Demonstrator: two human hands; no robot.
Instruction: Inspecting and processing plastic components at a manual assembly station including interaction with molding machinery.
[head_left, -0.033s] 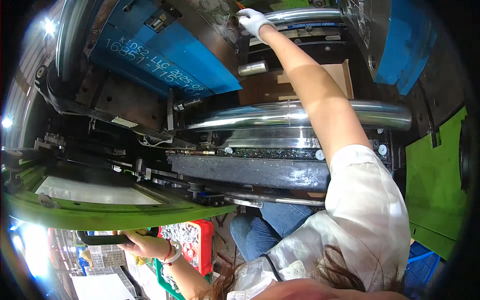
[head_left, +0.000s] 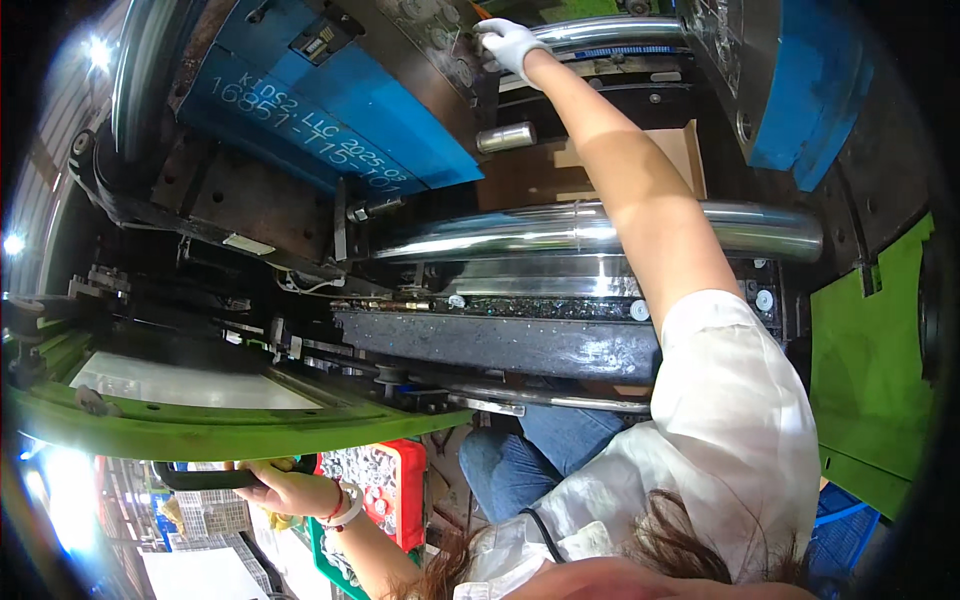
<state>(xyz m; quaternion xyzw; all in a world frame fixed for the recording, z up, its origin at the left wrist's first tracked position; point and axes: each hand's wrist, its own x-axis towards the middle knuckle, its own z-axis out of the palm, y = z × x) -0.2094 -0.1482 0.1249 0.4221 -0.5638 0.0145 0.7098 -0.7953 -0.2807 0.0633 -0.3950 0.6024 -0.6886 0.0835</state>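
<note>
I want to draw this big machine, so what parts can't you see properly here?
Head view only:
- Right hand: the white glove hides its fingers, so what it touches is unclear.
- Left hand: holds a black handle, whose far end is lost in glare.
- Red crate: contents too small.

right hand [head_left: 508,42] way up top, touching the upper steel bar [head_left: 600,32], mold block [head_left: 330,110] to its left. thicker bar [head_left: 560,228] running across below. left hand [head_left: 285,488] down low on a handle [head_left: 200,478], crate [head_left: 385,480] just right of it.
</note>
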